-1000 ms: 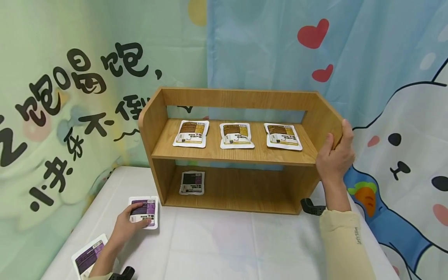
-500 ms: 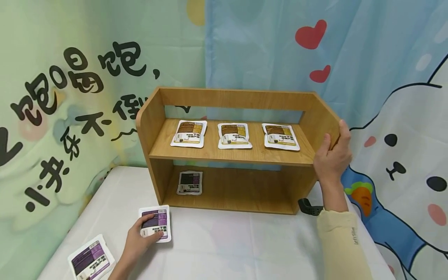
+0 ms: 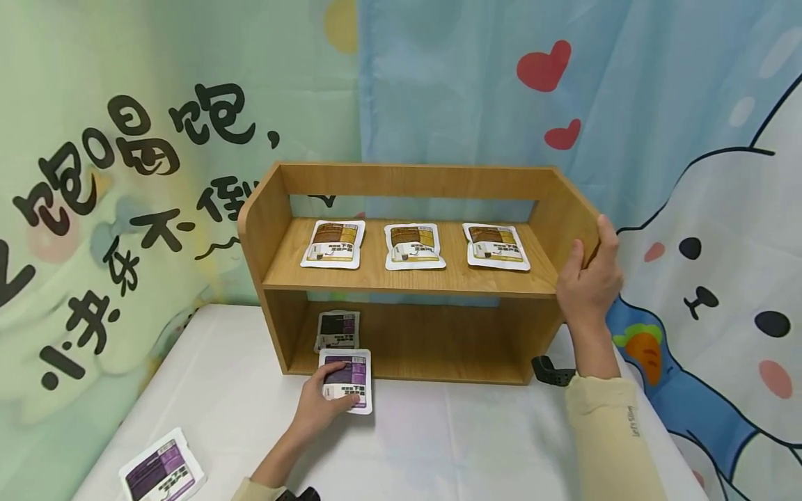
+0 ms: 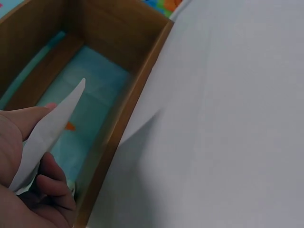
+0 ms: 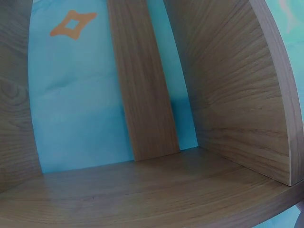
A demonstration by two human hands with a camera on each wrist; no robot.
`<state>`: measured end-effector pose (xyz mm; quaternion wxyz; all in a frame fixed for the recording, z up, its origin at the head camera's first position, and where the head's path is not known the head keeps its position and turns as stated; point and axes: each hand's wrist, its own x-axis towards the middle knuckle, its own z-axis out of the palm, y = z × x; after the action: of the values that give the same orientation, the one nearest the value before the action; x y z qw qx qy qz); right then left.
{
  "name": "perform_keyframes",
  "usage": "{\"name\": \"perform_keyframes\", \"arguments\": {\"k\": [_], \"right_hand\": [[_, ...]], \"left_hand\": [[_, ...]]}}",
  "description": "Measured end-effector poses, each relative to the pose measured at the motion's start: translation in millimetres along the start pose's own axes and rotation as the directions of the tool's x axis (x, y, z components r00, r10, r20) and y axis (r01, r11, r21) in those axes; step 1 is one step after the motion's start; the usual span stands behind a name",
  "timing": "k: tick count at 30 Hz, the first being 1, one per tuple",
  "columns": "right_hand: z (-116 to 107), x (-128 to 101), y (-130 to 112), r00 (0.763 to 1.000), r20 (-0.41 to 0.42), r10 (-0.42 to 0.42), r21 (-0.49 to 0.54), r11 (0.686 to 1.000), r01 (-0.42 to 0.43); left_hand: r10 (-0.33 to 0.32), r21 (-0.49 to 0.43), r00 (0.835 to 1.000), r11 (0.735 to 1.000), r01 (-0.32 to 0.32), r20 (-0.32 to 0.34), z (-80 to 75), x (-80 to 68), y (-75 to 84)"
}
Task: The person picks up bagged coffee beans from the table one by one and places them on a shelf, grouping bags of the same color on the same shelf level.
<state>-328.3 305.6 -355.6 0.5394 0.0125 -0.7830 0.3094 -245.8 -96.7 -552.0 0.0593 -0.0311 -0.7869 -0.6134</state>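
Observation:
My left hand [image 3: 316,410] pinches a flat purple-and-white food pouch [image 3: 358,376] just in front of the lower left of a wooden two-tier shelf [image 3: 432,341]. Seen edge-on in the left wrist view, the pouch [image 4: 52,126] sits between the thumb and curled fingers. Behind it, a similar dark purple pouch [image 3: 338,328] leans inside the lower tier, its bottom partly covered. My right hand [image 3: 590,285] grips the front edge of the shelf's right side panel. In the right wrist view, only bare wooden boards [image 5: 147,95] and blue cloth show, with barely any hand.
On the upper tier lie a left brown-and-yellow pouch [image 3: 333,245], a middle one [image 3: 413,247] and a right one [image 3: 496,247]. Another purple pouch [image 3: 161,470] lies on the white table [image 3: 470,445] at the front left. A printed curtain [image 3: 451,90] hangs behind.
My left hand has carried the purple pouch rightward from the table's left side to the front of the lower tier. My right hand keeps its grip on the panel; the view shifted slightly.

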Motion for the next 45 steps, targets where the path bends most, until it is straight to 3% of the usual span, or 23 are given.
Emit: {"name": "perform_keyframes", "arguments": {"k": [9, 15, 21, 26, 32, 45], "right_hand": [[1.3, 1.6, -0.4, 1.000, 0.005, -0.006, 0.012, 1.000, 0.006], [1.2, 0.7, 0.5, 1.000, 0.006, -0.011, 0.012, 1.000, 0.011], [-1.2, -0.3, 0.7, 1.000, 0.001, -0.013, 0.006, 1.000, 0.013], [-1.7, 0.5, -0.6, 1.000, -0.007, 0.001, 0.012, 1.000, -0.001], [-0.1, 0.4, -1.8, 1.000, -0.001, 0.002, 0.021, 1.000, -0.002], [-3.1, 0.9, -2.7, 1.000, 0.003, 0.001, 0.017, 1.000, -0.001]], "left_hand": [[0.044, -0.038, 0.997, 0.998, -0.041, 0.061, 32.0, 35.2, 11.7], [0.059, -0.009, 0.994, 0.998, -0.058, 0.088, 52.1, 58.4, 16.0], [0.095, 0.006, 0.989, 0.995, -0.097, 0.111, 73.4, 78.1, 16.4], [0.083, 0.014, 0.990, 0.996, -0.085, 0.112, 89.7, 92.7, 14.1], [0.045, 0.025, 0.992, 0.999, -0.048, 0.121, 99.3, 103.8, 11.1], [0.056, 0.123, 0.988, 0.990, -0.074, 0.142, 111.7, 111.5, 11.7]]}}
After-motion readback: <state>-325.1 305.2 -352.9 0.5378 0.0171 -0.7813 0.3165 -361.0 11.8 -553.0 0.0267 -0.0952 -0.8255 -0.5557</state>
